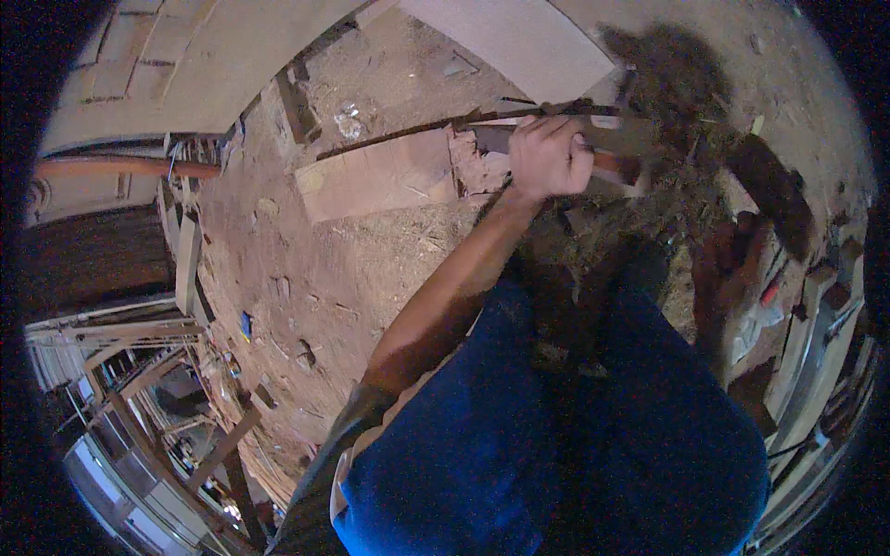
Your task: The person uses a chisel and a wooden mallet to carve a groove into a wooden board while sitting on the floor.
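Note:
My left hand is closed in a fist at the upper middle, its forearm reaching up from the lower left. A brown wooden piece sticks out of the fist to the right. Just left of the fist lies a pale flat board with a rough, broken-looking patch at its right end. To the right, in deep shadow, is what looks like my right hand, beyond my blue-clothed right leg. Its fingers are too dark to read, and I cannot make out anything in it.
A large pale panel lies beyond the fist. Wooden frames and scraps crowd the left. Long boards are stacked at the right. Debris and a small blue object dot the brown ground. A dark curved shape lies upper right.

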Tool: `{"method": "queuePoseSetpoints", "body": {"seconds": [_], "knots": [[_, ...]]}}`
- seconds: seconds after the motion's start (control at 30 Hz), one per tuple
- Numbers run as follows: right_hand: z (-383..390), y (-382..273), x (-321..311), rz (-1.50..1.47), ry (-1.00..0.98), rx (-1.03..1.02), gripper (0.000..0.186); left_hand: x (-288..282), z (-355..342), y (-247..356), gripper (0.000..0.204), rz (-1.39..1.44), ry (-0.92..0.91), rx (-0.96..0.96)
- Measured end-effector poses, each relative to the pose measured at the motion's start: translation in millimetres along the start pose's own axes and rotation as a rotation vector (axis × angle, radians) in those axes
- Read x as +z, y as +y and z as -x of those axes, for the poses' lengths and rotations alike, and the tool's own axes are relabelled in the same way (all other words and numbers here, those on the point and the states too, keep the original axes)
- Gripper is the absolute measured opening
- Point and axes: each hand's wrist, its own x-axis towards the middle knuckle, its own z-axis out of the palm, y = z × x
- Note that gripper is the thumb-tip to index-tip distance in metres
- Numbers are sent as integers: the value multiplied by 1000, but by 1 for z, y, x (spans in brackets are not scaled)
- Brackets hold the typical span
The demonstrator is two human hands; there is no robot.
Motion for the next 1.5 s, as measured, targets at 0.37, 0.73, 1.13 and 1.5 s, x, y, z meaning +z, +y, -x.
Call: {"method": "queuePoseSetpoints", "body": {"seconds": [0.37,0.73,1.13,1.5], "knots": [[2,8,16,402,89,-135,30,0,1,-1,10,31,-25,1],[-12,-28,-49,140,298,-2,23,-4,-1,3,20,-14,-199,-82],[-2,22,-6,-761,1,153,22,0,-1,-6,11,11,-49,-73],[-1,6,20,169,-51,-9,24,3,-2,-8,15,-5,-73,-58]]}}
